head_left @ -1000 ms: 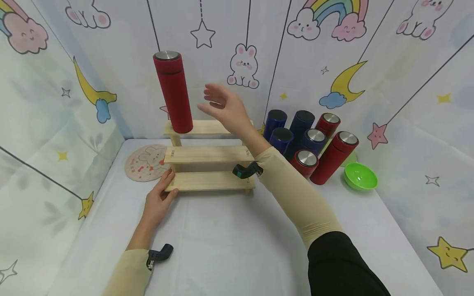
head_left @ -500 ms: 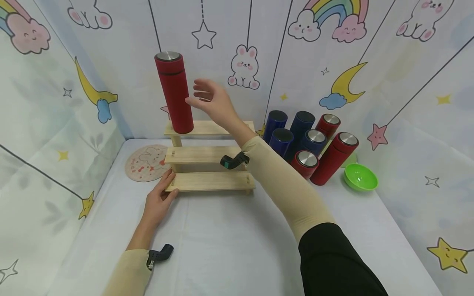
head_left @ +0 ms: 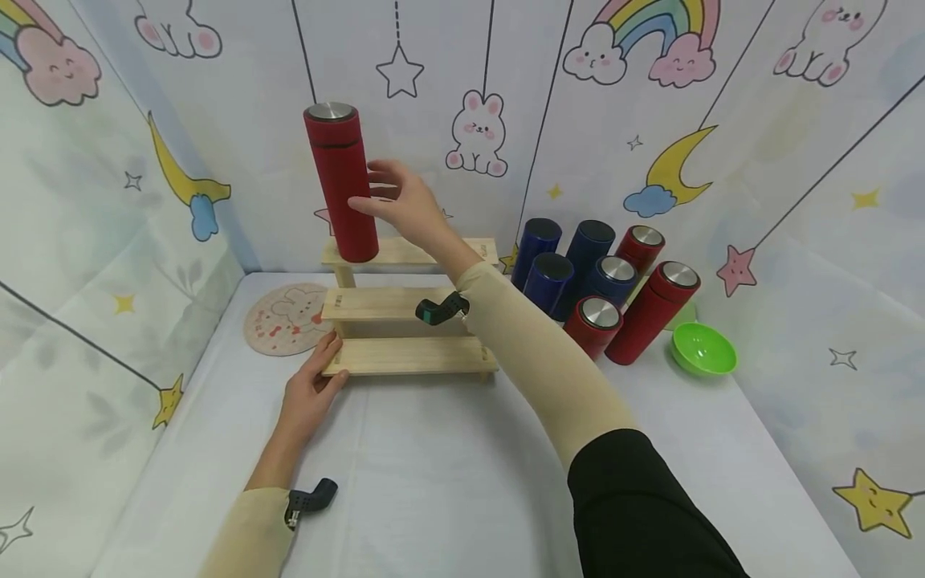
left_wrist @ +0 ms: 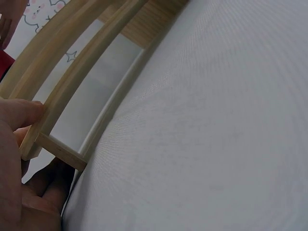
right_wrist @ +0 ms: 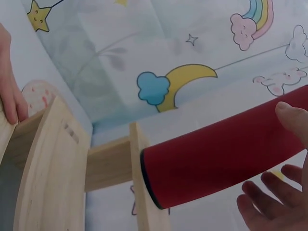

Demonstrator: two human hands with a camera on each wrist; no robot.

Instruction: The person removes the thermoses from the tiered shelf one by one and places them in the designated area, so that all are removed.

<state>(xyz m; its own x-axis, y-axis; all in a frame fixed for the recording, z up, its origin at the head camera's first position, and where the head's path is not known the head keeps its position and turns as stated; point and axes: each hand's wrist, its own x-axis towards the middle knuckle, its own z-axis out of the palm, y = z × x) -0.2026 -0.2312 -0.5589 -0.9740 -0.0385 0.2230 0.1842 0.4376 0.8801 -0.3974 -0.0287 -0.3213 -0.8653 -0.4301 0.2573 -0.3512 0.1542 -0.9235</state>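
Note:
A tall red thermos (head_left: 338, 189) with a steel-topped lid stands upright at the left end of the top tier of a three-tier wooden shelf (head_left: 415, 355). My right hand (head_left: 405, 205) is at the thermos's right side with fingers spread and slightly bent. In the right wrist view, its thumb (right_wrist: 291, 117) overlaps the red body (right_wrist: 221, 151), while the other fingers are parted below it. Low on the left, my left hand (head_left: 309, 393) grips the end of the bottom tier. The left wrist view shows the thumb (left_wrist: 21, 111) on the board's edge and fingers beneath.
Several blue and red thermoses, including a tall red one (head_left: 653, 313), stand grouped to the right of the shelf. A green bowl (head_left: 703, 348) sits beyond them. A round rabbit-print mat (head_left: 278, 321) lies left of the shelf. Patterned cloth hangs close behind.
My right hand has moved left, from apart from the thermos to right beside it. My left hand stays on the shelf, and the thermos has not moved.

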